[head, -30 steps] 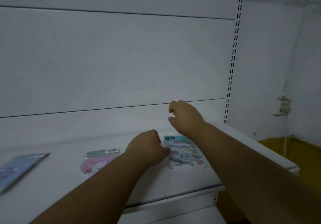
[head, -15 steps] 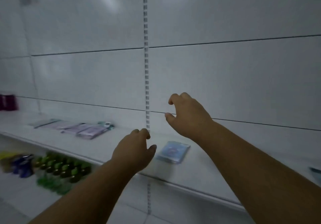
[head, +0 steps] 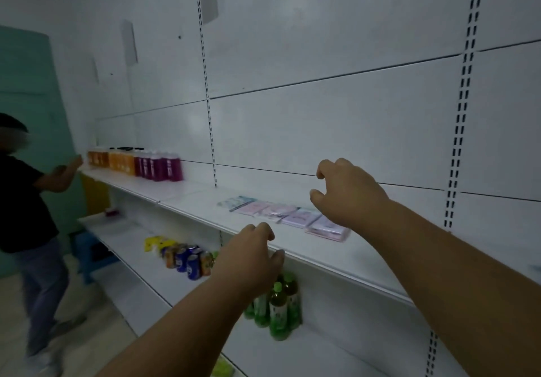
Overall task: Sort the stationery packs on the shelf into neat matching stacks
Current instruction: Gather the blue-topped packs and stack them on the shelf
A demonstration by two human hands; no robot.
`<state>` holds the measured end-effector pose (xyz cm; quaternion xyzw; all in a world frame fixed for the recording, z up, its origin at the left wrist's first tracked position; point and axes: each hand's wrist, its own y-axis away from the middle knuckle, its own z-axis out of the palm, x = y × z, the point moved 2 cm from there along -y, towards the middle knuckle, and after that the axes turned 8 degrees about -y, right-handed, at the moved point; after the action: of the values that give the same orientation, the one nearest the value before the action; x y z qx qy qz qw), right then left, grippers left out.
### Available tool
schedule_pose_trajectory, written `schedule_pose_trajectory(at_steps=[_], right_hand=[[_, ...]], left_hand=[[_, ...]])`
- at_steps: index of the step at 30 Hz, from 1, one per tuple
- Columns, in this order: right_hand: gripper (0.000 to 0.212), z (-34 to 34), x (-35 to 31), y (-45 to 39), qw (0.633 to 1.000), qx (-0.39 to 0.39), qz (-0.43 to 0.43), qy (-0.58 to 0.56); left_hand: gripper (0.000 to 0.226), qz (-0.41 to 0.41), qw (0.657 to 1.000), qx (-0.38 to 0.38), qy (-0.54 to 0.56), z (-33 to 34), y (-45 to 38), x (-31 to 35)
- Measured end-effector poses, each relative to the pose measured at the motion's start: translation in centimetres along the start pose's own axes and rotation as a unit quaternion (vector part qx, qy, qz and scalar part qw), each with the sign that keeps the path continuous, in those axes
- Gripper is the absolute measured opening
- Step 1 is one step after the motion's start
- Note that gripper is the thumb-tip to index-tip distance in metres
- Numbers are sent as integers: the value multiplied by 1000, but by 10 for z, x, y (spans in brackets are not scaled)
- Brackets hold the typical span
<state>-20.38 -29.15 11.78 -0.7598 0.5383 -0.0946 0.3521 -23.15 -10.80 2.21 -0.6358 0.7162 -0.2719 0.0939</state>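
Observation:
Several flat stationery packs (head: 281, 214) in pink, lilac and pale blue lie in a slanted row on the white shelf (head: 322, 255). The nearest pack (head: 326, 228) sits at the row's right end. My right hand (head: 347, 193) hovers just above that end, fingers curled and apart, holding nothing. My left hand (head: 248, 259) is lower, in front of the shelf's front edge, fingers loosely spread and empty. Neither hand touches a pack.
Orange and purple bottles (head: 137, 164) stand at the shelf's far left. On the lower shelf are drink cans (head: 187, 258) and green bottles (head: 276, 303). Another person (head: 26, 215) stands at the left near a teal door. White back panels rise behind.
My view has swung left along the shelf, from a blue pack to the row of pink and lilac packs. Both hands stay raised and empty, fingers now more spread.

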Motion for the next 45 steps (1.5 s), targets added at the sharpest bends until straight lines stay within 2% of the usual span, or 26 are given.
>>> schedule_pose_trajectory(at_steps=[16, 21, 26, 28, 30, 32, 36, 38, 42, 45], right_hand=[[34, 167, -22, -185, 1000, -24, 8, 16], [34, 215, -23, -200, 998, -19, 51, 40], [35, 242, -30, -211, 989, -5, 124, 82], [34, 249, -33, -211, 984, 0, 153, 95], [33, 255, -37, -209, 978, 6, 179, 106], [33, 262, -42, -208, 973, -1, 197, 124], [34, 271, -48, -211, 964, -11, 204, 168], [34, 275, -48, -213, 962, -13, 209, 175], [34, 282, -42, -211, 956, -29, 230, 179], [33, 284, -35, -212, 954, -37, 242, 175]], left_hand=[[33, 26, 1000, 4, -7, 86, -200, -147], [33, 57, 998, -22, -3, 120, -258, -189], [34, 131, 990, -43, 15, 147, -301, -207], [28, 147, 988, -44, -30, 154, -312, -219], [27, 145, 981, -42, -122, 160, -319, -235], [32, 121, 975, -82, -168, 165, -324, -250], [43, 85, 970, -172, -150, 171, -334, -254], [50, 75, 971, -183, -134, 172, -338, -256], [82, 50, 966, -235, -97, 172, -346, -265], [88, 56, 964, -244, -88, 166, -349, -264]])
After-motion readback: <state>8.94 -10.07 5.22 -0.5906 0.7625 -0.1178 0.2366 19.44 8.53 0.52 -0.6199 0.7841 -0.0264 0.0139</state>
